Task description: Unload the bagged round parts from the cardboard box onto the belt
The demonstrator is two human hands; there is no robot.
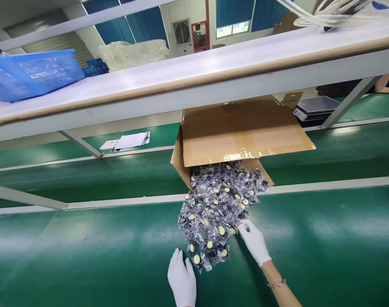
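A heap of small black parts with yellow discs, each in a clear plastic bag (217, 209), spills out of a tipped cardboard box (239, 136) onto the green belt (85, 256). My left hand (182, 279), in a white glove, lies flat on the belt with fingers stretched out, just left of the heap's near end. My right hand (253, 241), also gloved, reaches into the heap's right edge; its fingertips are pinched on a bagged part there.
A long white shelf (194, 81) crosses above the belt, carrying a blue plastic basket (34, 74) at the left and white cables (335, 15) at the right. Papers (127, 140) lie on the far belt. A scale-like device (317, 106) stands behind the box.
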